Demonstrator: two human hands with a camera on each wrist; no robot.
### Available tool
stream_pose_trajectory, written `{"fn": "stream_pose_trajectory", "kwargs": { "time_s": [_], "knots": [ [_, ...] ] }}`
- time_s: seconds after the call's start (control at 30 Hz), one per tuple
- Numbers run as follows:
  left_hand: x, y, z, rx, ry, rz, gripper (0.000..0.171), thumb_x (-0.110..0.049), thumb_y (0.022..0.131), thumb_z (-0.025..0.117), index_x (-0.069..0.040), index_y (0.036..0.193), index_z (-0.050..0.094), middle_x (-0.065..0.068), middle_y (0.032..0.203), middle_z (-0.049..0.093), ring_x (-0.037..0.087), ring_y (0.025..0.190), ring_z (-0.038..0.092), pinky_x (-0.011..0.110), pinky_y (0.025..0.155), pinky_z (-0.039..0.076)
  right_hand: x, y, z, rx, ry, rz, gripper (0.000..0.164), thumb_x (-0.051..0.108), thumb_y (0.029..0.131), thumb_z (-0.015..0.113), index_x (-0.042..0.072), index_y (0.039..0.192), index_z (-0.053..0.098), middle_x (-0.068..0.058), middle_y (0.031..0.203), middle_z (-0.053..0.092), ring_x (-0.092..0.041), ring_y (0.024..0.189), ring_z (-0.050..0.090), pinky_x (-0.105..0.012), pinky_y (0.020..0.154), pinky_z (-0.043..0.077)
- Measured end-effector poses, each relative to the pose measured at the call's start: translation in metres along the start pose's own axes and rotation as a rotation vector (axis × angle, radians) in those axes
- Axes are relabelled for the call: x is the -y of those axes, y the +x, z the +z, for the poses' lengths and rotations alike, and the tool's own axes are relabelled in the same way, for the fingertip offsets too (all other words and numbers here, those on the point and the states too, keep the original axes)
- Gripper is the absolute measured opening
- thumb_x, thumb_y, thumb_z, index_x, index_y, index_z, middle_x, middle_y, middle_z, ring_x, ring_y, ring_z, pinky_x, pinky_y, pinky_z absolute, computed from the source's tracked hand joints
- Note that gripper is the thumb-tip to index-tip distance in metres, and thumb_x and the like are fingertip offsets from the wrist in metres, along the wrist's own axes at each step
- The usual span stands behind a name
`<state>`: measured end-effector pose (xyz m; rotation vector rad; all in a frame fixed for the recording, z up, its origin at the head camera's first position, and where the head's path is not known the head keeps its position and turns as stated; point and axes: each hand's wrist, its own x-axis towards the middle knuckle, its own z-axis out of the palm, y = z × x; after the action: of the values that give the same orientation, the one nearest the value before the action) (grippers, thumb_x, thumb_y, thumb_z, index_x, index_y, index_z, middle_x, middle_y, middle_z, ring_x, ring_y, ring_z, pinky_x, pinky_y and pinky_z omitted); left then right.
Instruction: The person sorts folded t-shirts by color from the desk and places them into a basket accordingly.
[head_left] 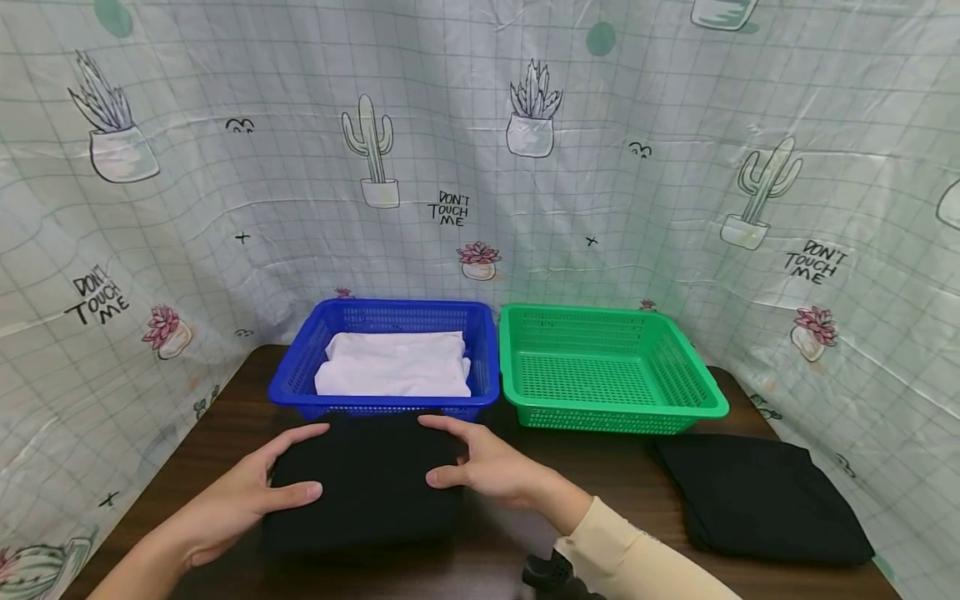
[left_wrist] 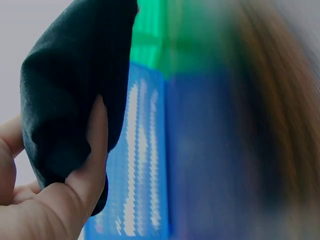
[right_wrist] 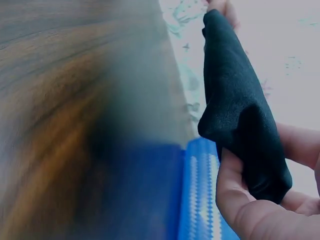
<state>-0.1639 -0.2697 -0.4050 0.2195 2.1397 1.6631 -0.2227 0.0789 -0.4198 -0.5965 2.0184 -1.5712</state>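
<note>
While 2 hands [head_left: 238, 492] [head_left: 491, 462] grip black fabric [head_left: 367, 483], the blue basket [head_left: 483, 358] holds white fabric [head_left: 393, 364].

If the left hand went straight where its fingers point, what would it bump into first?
Beyond the black cloth it holds, the left hand would probably meet the blue basket first, at its front rim. Its height is hard to judge, so it might pass over.
</note>
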Motion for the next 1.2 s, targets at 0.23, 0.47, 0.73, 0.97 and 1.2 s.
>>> {"fn": "stream_pose_trajectory", "kwargs": {
  "time_s": [0.23,0.47,0.73,0.97,1.2],
  "knots": [
    [-0.034,0.013,0.031,0.043,0.027,0.088,0.076,-0.023,0.103,0.073,-0.024,0.167,0.031,0.01,0.178,0.002,0.044,0.161,-0.016,0.084,0.114,-0.007,0.009,-0.037,-0.037,0.025,0.11,0.018,0.077,0.01,0.098,0.076,0.021,0.165,0.04,-0.013,0.156,0.048,-0.017,0.087,0.063,-0.034,0.094,0.055],
    [-0.067,0.047,0.061,0.074,0.037,0.156,0.077,-0.029,0.1,0.077,-0.03,0.165,0.036,0.006,0.177,0.012,0.039,0.163,0.005,0.076,0.122,0.005,0.021,-0.074,-0.085,0.004,0.151,0.0,0.083,0.011,0.101,0.075,0.019,0.169,0.028,-0.013,0.141,0.062,-0.02,0.104,0.074,-0.035,0.091,0.061],
    [-0.1,0.118,0.103,0.134,-0.117,0.183,0.079,-0.021,0.102,0.075,-0.033,0.166,0.032,0.013,0.161,0.046,0.031,0.125,0.068,0.05,0.104,0.056,0.019,-0.093,-0.159,-0.114,-0.009,0.001,0.08,0.016,0.104,0.07,0.022,0.171,0.026,-0.015,0.177,0.0,-0.013,0.068,0.052,-0.026,0.075,0.047],
    [-0.135,0.174,0.133,0.155,-0.098,0.141,0.079,-0.014,0.1,0.076,-0.033,0.165,0.035,0.012,0.157,0.051,0.031,0.119,0.071,0.046,0.098,0.06,0.019,-0.107,-0.215,-0.138,-0.062,0.061,0.084,0.018,0.104,0.07,0.021,0.172,0.021,-0.014,0.177,-0.014,-0.041,0.157,0.024,-0.066,0.12,0.031],
    [-0.158,0.225,0.151,0.179,-0.032,0.093,0.079,-0.01,0.101,0.073,-0.029,0.167,0.034,0.015,0.16,0.047,0.03,0.123,0.069,0.042,0.098,0.059,0.022,-0.109,-0.258,-0.152,-0.114,0.122,0.087,0.017,0.105,0.069,0.02,0.173,0.014,-0.017,0.175,-0.02,-0.049,0.161,0.003,-0.074,0.121,0.02]
  ]
}}
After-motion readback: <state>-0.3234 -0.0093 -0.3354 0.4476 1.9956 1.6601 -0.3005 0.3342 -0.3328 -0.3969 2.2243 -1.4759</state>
